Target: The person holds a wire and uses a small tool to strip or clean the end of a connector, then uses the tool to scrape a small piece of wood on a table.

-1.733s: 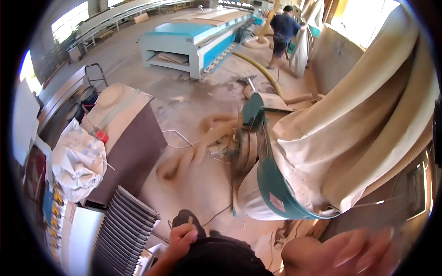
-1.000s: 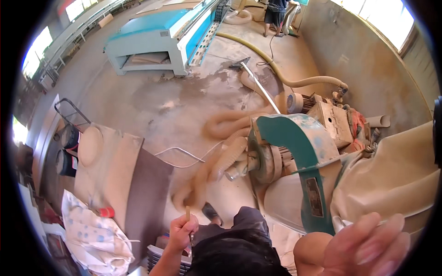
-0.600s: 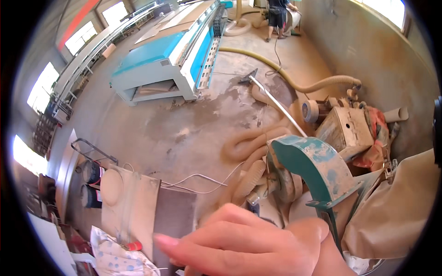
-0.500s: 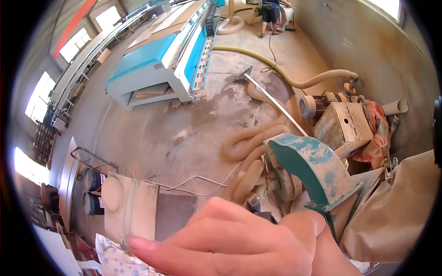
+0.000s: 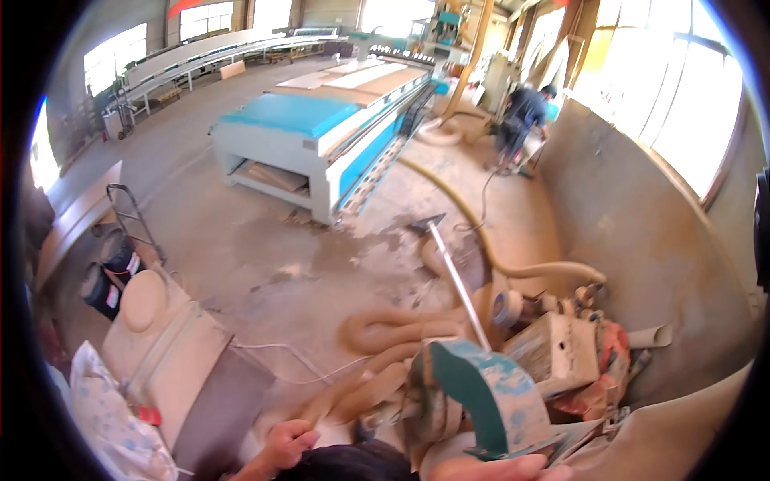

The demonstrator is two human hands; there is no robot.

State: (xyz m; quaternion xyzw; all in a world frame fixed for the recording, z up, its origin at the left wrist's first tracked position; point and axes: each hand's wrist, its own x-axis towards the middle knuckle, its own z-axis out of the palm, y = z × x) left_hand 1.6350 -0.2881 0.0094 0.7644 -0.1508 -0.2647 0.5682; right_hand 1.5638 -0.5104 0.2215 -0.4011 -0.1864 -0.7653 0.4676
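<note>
My left hand is low in the picture, left of a dark rounded shape whose kind I cannot make out. Its fingers are curled together; anything inside them is hidden. At the bottom edge, my right hand shows only in part, just below the flange of a worn green curved metal housing. How its fingers are set cannot be seen. Behind the hands, dusty corrugated hoses lie in loops on the floor.
A wide dusty panel lies at left beside a spotted white sack and black buckets. A long-handled floor squeegee leans beyond the housing. A motor and box stand right. Farther off are a blue-white machine and a bending person.
The view has tilted up and shifted, showing more of the hall and windows. The large hand close to the camera has dropped to the bottom edge, and my left hand has come into view.
</note>
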